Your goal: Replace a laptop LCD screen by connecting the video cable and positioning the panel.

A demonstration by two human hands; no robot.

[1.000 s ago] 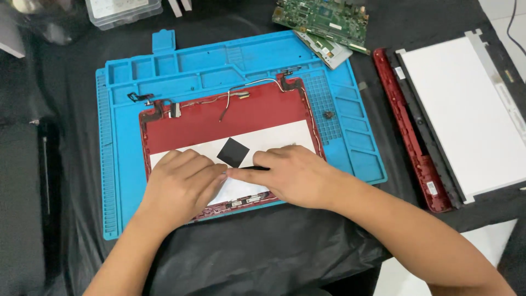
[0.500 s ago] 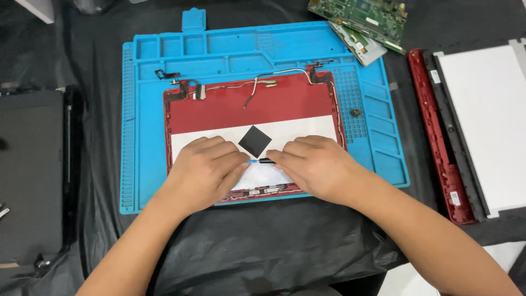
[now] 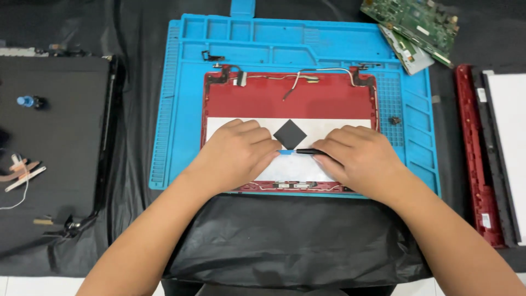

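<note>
- In the head view, we see the red laptop lid shell (image 3: 290, 96) lying flat, inner side up, in the middle of the blue silicone work mat (image 3: 181, 82).
- Our left hand (image 3: 235, 156) rests palm down on the white sheet (image 3: 329, 123) that covers the lower half of the shell; its fingers are curled and pressed together, and the fingertips touch the blue tip of a thin pry tool (image 3: 298, 152).
- Our right hand (image 3: 356, 156) holds the black shaft of this tool, the fingers closed around it, with the tool lying almost flat on the sheet.
- A black diamond-shaped pad (image 3: 290, 134) sits on the sheet just above the tool tip, between both hands.
- We judge the shell to be light, thin and a little flexible, so it is better held at its edges or pressed flat; the thin cables (image 3: 296, 82) and hinges along the top edge look fragile.
- The white sheet seems soft and smooth, perhaps glued; we cannot tell.
- A green circuit board (image 3: 422, 19) lies at the upper right, a red bezel frame (image 3: 474, 153) at the right, and a black laptop base (image 3: 55, 142) at the left.
</note>
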